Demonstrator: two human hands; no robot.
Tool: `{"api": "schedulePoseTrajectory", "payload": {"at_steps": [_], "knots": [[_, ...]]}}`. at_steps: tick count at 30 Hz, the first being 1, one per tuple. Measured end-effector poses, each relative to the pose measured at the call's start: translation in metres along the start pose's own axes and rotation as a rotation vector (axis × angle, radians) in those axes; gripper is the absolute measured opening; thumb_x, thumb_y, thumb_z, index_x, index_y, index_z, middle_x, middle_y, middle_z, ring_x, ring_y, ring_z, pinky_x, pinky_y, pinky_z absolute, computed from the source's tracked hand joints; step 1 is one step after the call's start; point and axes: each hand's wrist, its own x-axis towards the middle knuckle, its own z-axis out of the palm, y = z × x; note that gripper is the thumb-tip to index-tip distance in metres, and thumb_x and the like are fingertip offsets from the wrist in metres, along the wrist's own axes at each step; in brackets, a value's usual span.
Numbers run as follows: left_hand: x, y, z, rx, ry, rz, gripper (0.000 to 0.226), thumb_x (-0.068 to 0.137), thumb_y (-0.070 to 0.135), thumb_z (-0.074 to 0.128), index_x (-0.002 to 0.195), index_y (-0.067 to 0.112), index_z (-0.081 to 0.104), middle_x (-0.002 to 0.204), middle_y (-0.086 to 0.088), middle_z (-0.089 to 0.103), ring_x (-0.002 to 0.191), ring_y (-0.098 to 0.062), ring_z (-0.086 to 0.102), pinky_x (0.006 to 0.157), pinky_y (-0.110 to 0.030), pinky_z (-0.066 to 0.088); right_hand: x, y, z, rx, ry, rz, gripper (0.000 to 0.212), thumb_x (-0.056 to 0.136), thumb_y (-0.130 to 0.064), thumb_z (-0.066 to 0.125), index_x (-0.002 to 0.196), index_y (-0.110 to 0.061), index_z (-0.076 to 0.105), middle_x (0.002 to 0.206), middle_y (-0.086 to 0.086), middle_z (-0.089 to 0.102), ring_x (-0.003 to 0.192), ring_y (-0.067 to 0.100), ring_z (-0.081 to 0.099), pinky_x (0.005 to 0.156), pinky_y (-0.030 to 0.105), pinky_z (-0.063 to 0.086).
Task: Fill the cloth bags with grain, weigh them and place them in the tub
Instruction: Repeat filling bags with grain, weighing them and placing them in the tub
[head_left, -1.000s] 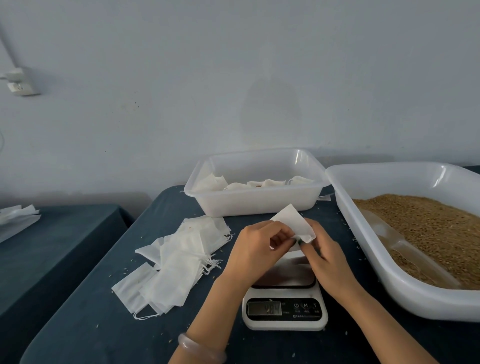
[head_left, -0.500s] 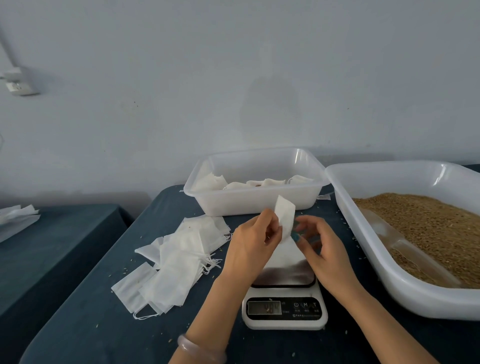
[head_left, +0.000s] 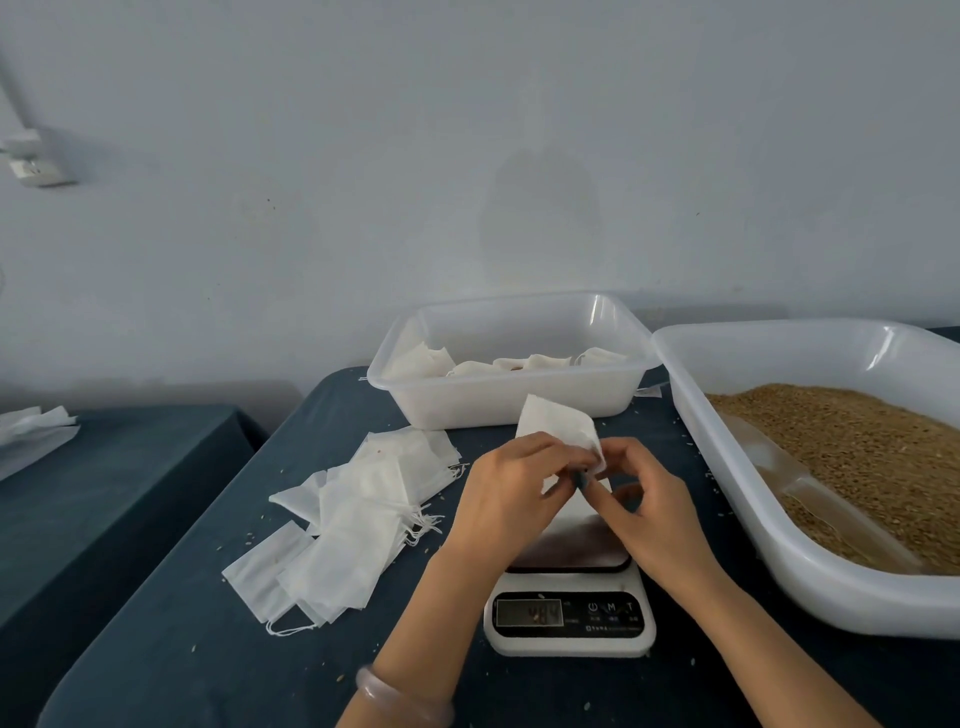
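Your left hand (head_left: 511, 499) and right hand (head_left: 644, 514) both pinch the flat bag (head_left: 558, 428) at its near corner, above the scale (head_left: 571, 597). The bin (head_left: 727, 483) of grain (head_left: 857, 447) sits right, its rim near your wrist: a careless reach could scatter kernels. The tub (head_left: 493, 405) waits far. If the bag's mouth fails to open, grain will likely spill onto the scale and skew the reading.

Left hand (head_left: 511, 499): wrist carries a translucent, pale-pink, rounded glossy bangle (head_left: 400, 701).
Fingernail (head_left: 581, 478): dark polish, one nail visible.
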Motion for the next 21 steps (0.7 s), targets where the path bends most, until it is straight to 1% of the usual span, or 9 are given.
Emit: {"api": "schedulePoseTrajectory", "payload": {"at_steps": [2,5,8,11,12,14,17,19,21], "knots": [[0.001,0.001,0.001,0.058,-0.021,0.056,0.03,0.084,0.006,0.071,0.106,0.024,0.077,0.093,0.006,0.066,0.075,-0.012,0.062,0.06,-0.026,0.052,-0.001,0.002,0.0,-0.04,0.015,-0.002,0.025,0.087,-0.026,0.07,0.108,-0.036,0.06,0.099,-0.022,0.067,0.091,0.001,0.063,0.068,0.018,0.053],[0.001,0.004,0.002,0.147,-0.027,0.124,0.031,0.082,0.006,0.07,0.107,0.024,0.076,0.087,0.004,0.06,0.07,-0.014,0.056,0.055,-0.026,0.046,0.0,0.007,-0.001,-0.13,0.042,0.004,0.02,0.091,-0.026,0.065,0.11,-0.032,0.062,0.099,-0.02,0.068,0.087,0.002,0.065,0.069,0.024,0.056],[0.0,0.004,0.002,0.192,-0.017,0.196,0.025,0.081,0.014,0.07,0.105,0.019,0.075,0.086,0.001,0.061,0.071,-0.016,0.056,0.059,-0.027,0.046,0.001,0.011,-0.001,-0.185,0.049,0.02,0.02,0.094,-0.025,0.061,0.112,-0.03,0.063,0.097,-0.018,0.069,0.085,0.003,0.066,0.073,0.03,0.058],[0.001,0.002,-0.001,0.237,0.0,0.273,0.028,0.081,0.029,0.077,0.107,0.018,0.075,0.09,0.0,0.061,0.074,-0.016,0.055,0.065,-0.027,0.044,0.001,0.012,-0.003,-0.137,0.094,0.031,0.018,0.095,-0.028,0.058,0.113,-0.032,0.061,0.096,-0.018,0.071,0.084,0.001,0.068,0.071,0.029,0.057],[0.001,0.001,-0.002,0.261,-0.008,0.285,0.034,0.081,0.036,0.077,0.111,0.02,0.073,0.096,0.0,0.061,0.079,-0.016,0.055,0.069,-0.028,0.044,0.002,0.012,-0.004,-0.099,0.107,0.039,0.019,0.095,-0.028,0.058,0.114,-0.031,0.059,0.095,-0.017,0.072,0.082,0.001,0.069,0.068,0.027,0.056],[0.003,0.001,-0.002,0.317,-0.012,0.275,0.051,0.079,0.046,0.075,0.125,0.025,0.065,0.115,0.001,0.058,0.099,-0.016,0.056,0.085,-0.029,0.044,0.003,0.009,-0.005,-0.032,0.115,0.053,0.021,0.094,-0.028,0.06,0.114,-0.028,0.055,0.087,-0.015,0.073,0.074,0.002,0.069,0.061,0.023,0.055],[0.006,0.002,-0.001,0.277,-0.011,0.235,0.071,0.077,0.05,0.074,0.14,0.025,0.051,0.14,0.002,0.049,0.132,-0.017,0.045,0.111,-0.037,0.035,0.003,0.004,-0.004,0.036,0.06,0.028,0.024,0.092,-0.018,0.064,0.109,-0.024,0.049,0.076,-0.012,0.073,0.065,0.002,0.068,0.058,0.014,0.049],[0.005,0.002,0.0,0.265,-0.059,0.226,0.079,0.078,0.054,0.072,0.145,0.02,0.045,0.145,0.001,0.047,0.141,-0.018,0.037,0.117,-0.043,0.028,0.002,0.0,-0.002,0.053,0.009,0.004,0.028,0.09,-0.009,0.066,0.101,-0.025,0.045,0.062,-0.009,0.068,0.054,0.003,0.061,0.052,0.012,0.043],[0.004,0.001,0.001,0.285,-0.09,0.212,0.08,0.077,0.054,0.068,0.144,0.015,0.046,0.137,0.0,0.053,0.137,-0.018,0.043,0.119,-0.043,0.025,0.001,-0.002,-0.002,0.065,-0.014,-0.011,0.031,0.09,-0.005,0.065,0.092,-0.025,0.042,0.052,-0.006,0.058,0.046,0.004,0.051,0.048,0.012,0.037]]}}
